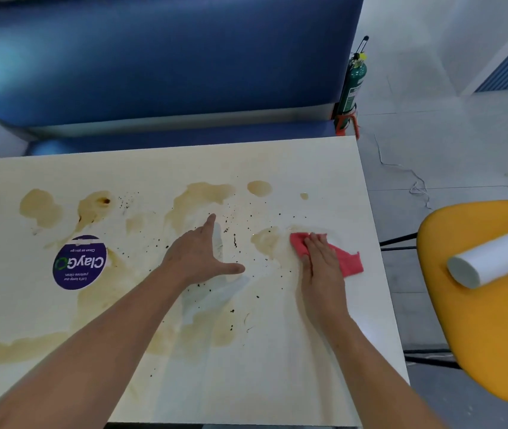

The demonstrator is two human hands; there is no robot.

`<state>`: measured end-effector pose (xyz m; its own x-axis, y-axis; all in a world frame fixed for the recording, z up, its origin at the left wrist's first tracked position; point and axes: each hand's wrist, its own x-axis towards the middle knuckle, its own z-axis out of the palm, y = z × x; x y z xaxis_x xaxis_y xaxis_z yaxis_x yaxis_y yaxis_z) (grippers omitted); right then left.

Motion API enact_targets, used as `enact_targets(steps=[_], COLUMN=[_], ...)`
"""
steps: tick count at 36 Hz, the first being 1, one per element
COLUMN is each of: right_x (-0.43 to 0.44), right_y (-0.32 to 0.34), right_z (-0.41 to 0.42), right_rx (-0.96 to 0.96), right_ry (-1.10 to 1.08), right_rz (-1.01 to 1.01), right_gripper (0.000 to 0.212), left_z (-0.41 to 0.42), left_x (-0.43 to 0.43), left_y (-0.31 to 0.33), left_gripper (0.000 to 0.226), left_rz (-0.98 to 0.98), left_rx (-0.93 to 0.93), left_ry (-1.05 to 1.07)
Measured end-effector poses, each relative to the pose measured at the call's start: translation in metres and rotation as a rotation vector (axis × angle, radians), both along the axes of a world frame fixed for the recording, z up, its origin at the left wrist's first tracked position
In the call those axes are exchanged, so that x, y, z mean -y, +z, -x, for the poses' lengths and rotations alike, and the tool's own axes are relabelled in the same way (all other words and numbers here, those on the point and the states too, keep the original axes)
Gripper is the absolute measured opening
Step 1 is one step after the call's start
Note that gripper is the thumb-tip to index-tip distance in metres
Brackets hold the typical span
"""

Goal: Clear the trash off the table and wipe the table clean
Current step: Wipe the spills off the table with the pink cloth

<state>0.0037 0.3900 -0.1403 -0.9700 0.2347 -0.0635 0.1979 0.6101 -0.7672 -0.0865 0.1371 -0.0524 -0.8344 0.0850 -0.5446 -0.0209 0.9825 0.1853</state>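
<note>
Plainly, little has been wiped: brown stains (203,193) and dark specks (234,241) are spread over most of the surface (277,382). No larger trash can be made out on it. A pink cloth (350,261) is pressed flat near the right edge by the right grip (320,264), its fingers straight and nothing pinched. The left grip (198,255) is laid open mid-surface, fingers spread, nothing held. Nearly all the wiping is judged to remain.
</note>
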Motion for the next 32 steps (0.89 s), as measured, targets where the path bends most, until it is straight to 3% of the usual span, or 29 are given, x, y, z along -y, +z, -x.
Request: enact_targets(steps=[4,11,19,27,32], right_x=[0.009,0.04,-0.002,0.045,0.021], right_y=[-0.005,0.005,0.006,0.008,0.024], right_z=[0.036,-0.007,0.046,0.011,0.006], right_rx=[-0.012,-0.041,0.027,0.035,0.025], right_ry=[-0.024,0.224,-0.028,0.252,0.084], right_rz=[0.007,0.038,0.095,0.097,0.26], right_gripper=[0.042,0.04,0.044,0.043,0.039], left_z=[-0.002,-0.001,0.0,-0.003,0.0], left_x=[-0.002,-0.002,-0.001,0.0,0.004], left_y=[-0.005,-0.002,0.001,0.005,0.01], left_gripper=[0.145,0.144,0.142,0.14,0.138], left_rz=[-0.008,-0.018,-0.004,-0.02,-0.027], left_rx=[-0.005,-0.008,0.003,0.02,0.043], left_ry=[-0.007,-0.006,-0.06,-0.033,-0.035])
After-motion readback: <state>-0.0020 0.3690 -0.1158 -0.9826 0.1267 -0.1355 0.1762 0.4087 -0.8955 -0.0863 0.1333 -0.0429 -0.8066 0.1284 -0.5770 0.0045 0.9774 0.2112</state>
